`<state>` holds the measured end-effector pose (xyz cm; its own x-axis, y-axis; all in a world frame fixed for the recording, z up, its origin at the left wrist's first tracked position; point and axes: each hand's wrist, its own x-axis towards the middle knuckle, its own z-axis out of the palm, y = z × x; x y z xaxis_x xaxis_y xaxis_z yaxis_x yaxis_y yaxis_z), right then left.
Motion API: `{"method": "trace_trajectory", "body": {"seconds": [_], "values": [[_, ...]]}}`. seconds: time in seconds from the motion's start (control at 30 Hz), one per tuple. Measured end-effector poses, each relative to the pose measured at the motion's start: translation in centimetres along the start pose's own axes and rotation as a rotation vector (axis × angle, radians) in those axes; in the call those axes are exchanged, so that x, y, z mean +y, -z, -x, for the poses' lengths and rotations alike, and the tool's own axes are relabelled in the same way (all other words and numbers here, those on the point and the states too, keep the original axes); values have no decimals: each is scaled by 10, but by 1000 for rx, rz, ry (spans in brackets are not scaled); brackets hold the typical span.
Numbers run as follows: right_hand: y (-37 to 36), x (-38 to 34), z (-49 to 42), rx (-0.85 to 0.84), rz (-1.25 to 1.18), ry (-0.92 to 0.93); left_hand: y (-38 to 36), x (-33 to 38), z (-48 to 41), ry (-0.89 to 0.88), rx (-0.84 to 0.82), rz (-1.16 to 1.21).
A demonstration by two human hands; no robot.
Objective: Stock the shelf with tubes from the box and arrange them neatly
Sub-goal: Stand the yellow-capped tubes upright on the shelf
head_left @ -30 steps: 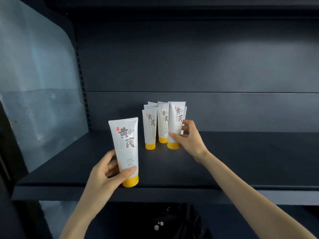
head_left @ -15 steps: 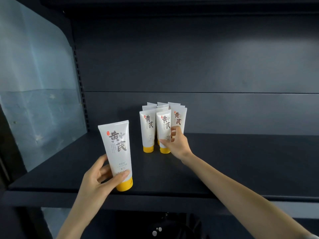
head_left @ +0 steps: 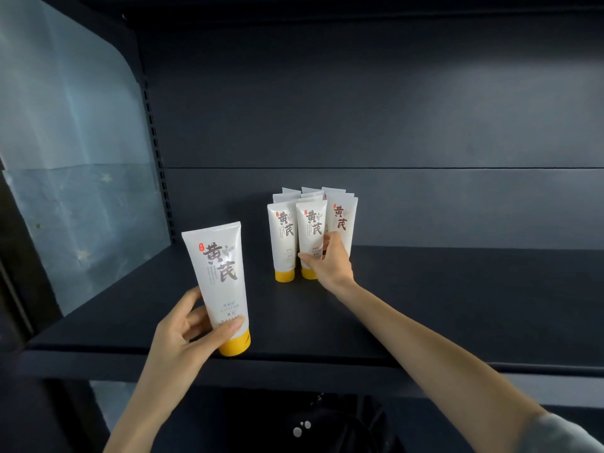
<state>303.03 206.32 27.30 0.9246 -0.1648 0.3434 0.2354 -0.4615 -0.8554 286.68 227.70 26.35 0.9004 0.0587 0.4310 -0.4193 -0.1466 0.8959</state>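
My left hand (head_left: pixel 183 338) grips a white tube with a yellow cap (head_left: pixel 219 282), cap down, upright near the shelf's front edge. Farther back on the dark shelf (head_left: pixel 441 305) stands a cluster of several matching tubes (head_left: pixel 283 233) on their caps. My right hand (head_left: pixel 330 264) holds the lower part of the front middle tube (head_left: pixel 312 227), thumb and fingers around it. Another tube (head_left: pixel 341 220) stands just right of it, partly behind my fingers. The box is not in view.
The shelf's back panel (head_left: pixel 392 109) and a pale blue wall (head_left: pixel 65 158) on the left bound the space. A perforated upright (head_left: pixel 157 152) runs down the left rear corner. Below the shelf lies a dark object (head_left: pixel 310 426).
My right hand set its tube down in the front row between two others and still holds it. My left hand with its tube has shifted slightly left in view.
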Motion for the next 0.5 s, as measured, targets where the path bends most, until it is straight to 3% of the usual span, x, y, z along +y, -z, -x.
{"method": "trace_trajectory", "body": {"seconds": [0.5], "values": [[25,-21,20,2,-87,-91,-5,8,-2,-9,-37,-3]]}}
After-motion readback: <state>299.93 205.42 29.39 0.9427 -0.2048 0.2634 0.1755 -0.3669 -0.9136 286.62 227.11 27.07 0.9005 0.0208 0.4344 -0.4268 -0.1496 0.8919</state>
